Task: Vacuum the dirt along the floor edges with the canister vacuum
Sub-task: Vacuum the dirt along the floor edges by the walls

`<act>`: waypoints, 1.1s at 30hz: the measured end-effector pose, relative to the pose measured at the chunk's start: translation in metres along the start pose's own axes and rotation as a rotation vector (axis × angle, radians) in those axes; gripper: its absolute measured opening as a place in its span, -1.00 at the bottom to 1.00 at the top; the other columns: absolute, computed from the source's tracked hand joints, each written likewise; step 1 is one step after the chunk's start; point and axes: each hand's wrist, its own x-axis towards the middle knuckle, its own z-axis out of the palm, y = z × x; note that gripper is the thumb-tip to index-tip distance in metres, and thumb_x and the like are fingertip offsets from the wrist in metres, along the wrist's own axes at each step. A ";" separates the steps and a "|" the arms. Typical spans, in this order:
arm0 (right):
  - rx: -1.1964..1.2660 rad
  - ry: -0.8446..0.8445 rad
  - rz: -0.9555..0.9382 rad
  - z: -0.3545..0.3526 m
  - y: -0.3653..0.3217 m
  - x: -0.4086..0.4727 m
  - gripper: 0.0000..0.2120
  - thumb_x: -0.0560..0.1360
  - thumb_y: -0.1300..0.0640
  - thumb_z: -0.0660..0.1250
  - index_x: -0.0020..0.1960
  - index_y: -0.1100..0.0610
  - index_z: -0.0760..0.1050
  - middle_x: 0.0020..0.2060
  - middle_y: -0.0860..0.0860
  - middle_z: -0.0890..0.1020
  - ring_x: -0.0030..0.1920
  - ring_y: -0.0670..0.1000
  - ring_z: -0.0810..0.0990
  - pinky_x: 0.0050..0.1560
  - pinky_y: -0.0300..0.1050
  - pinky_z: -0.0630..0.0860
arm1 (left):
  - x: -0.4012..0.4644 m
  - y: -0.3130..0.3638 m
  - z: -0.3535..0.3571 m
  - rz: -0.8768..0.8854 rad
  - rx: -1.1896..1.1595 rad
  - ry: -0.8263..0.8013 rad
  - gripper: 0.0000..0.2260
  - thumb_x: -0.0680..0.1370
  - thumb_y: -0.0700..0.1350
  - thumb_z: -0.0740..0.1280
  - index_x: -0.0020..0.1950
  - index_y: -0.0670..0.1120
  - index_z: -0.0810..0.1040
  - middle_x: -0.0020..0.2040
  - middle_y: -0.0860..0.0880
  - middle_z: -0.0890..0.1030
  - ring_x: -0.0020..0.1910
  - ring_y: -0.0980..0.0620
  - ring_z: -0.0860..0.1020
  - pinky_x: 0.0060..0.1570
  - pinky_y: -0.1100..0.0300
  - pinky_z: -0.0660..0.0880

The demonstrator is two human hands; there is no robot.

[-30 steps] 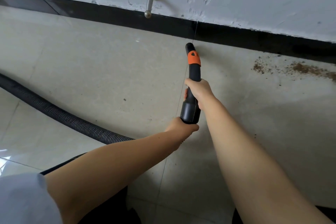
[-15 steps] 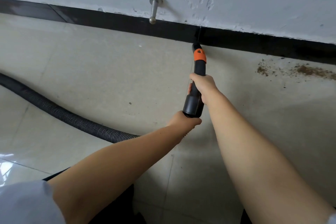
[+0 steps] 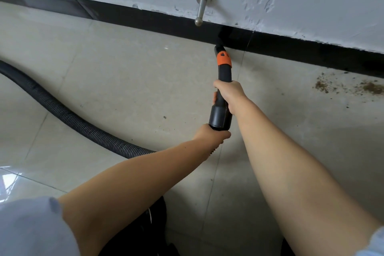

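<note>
A black vacuum nozzle (image 3: 222, 93) with an orange collar points away from me, its tip touching the black baseboard (image 3: 291, 48) where floor meets wall. My right hand (image 3: 228, 93) grips the nozzle's middle. My left hand (image 3: 212, 134) holds the hose just below the nozzle's wide end. The ribbed black hose (image 3: 62, 114) curves across the tiles at the left and passes under my left arm. Brown dirt (image 3: 369, 87) lies along the floor edge at the far right, apart from the nozzle.
A metal door stop (image 3: 201, 9) sticks out of the grey wall just left of the nozzle tip. Beige floor tiles (image 3: 124, 81) spread between hose and baseboard. A dark shape (image 3: 153, 220), partly hidden by my arms, sits at the bottom centre.
The nozzle has moved forward until its tip reached the baseboard, and both hands went with it. The view has shifted so the door stop and dirt sit further right.
</note>
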 end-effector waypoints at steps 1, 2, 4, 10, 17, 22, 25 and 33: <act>0.008 0.019 0.009 -0.007 0.004 -0.004 -0.92 0.43 0.25 0.24 -0.15 0.16 0.33 -0.55 0.07 0.47 -0.56 0.04 0.41 -0.31 -0.13 0.47 | -0.003 -0.002 0.005 -0.002 0.016 -0.016 -0.82 0.44 -0.17 0.37 0.01 -0.10 0.45 -0.28 -0.04 0.51 -0.36 0.04 0.42 -0.26 0.20 0.40; 0.025 0.040 0.018 -0.015 0.008 -0.009 -0.92 0.44 0.25 0.24 -0.16 0.15 0.32 -0.54 0.07 0.46 -0.56 0.03 0.41 -0.33 -0.15 0.45 | -0.005 -0.005 0.010 -0.003 0.042 -0.034 -0.80 0.44 -0.17 0.37 0.02 -0.10 0.45 -0.27 -0.04 0.51 -0.36 0.04 0.43 -0.27 0.20 0.40; 0.078 0.089 0.038 -0.035 0.020 -0.021 -0.90 0.45 0.25 0.24 -0.17 0.15 0.32 -0.52 0.08 0.46 -0.55 0.03 0.41 -0.35 -0.15 0.45 | -0.013 -0.010 0.023 -0.004 0.106 -0.079 -0.76 0.44 -0.16 0.37 0.07 -0.12 0.45 -0.27 -0.04 0.50 -0.36 0.05 0.43 -0.31 0.22 0.40; 0.225 0.252 0.109 -0.101 0.058 -0.059 -0.89 0.46 0.24 0.26 -0.17 0.17 0.32 -0.51 0.07 0.45 -0.53 0.04 0.41 -0.33 -0.10 0.47 | -0.042 -0.023 0.075 -0.008 0.289 -0.203 -0.64 0.44 -0.15 0.40 0.17 -0.19 0.42 -0.27 -0.08 0.49 -0.40 0.04 0.41 -0.37 0.22 0.40; 0.298 0.317 0.119 -0.153 0.103 -0.093 -0.90 0.47 0.25 0.26 -0.12 0.19 0.33 -0.51 0.08 0.45 -0.55 0.03 0.41 -0.41 -0.15 0.44 | -0.069 -0.052 0.130 -0.011 0.395 -0.257 -0.64 0.46 -0.19 0.38 0.21 -0.21 0.42 -0.29 -0.05 0.46 -0.40 0.07 0.41 -0.44 0.29 0.37; 0.435 0.410 0.142 -0.186 0.122 -0.101 -0.92 0.46 0.23 0.26 -0.08 0.19 0.36 -0.47 0.05 0.47 -0.52 0.02 0.43 -0.39 -0.16 0.47 | -0.073 -0.050 0.156 0.051 0.510 -0.283 -0.66 0.46 -0.23 0.37 0.21 -0.21 0.44 -0.28 -0.03 0.44 -0.34 0.06 0.43 -0.41 0.30 0.38; 0.516 0.455 0.157 -0.211 0.122 -0.103 -0.92 0.48 0.20 0.27 -0.13 0.18 0.37 -0.46 0.05 0.47 -0.51 0.02 0.44 -0.41 -0.19 0.47 | -0.073 -0.035 0.171 0.106 0.587 -0.295 -0.71 0.45 -0.20 0.39 0.15 -0.19 0.48 -0.27 -0.03 0.45 -0.34 0.07 0.43 -0.41 0.29 0.38; 0.533 0.448 0.174 -0.268 0.117 -0.101 -0.89 0.49 0.21 0.27 -0.18 0.18 0.37 -0.42 0.06 0.47 -0.47 0.02 0.44 -0.36 -0.15 0.49 | -0.076 -0.015 0.221 0.102 0.602 -0.339 -0.83 0.43 -0.16 0.40 -0.23 -0.07 0.40 -0.33 -0.04 0.46 -0.41 0.04 0.41 -0.38 0.22 0.39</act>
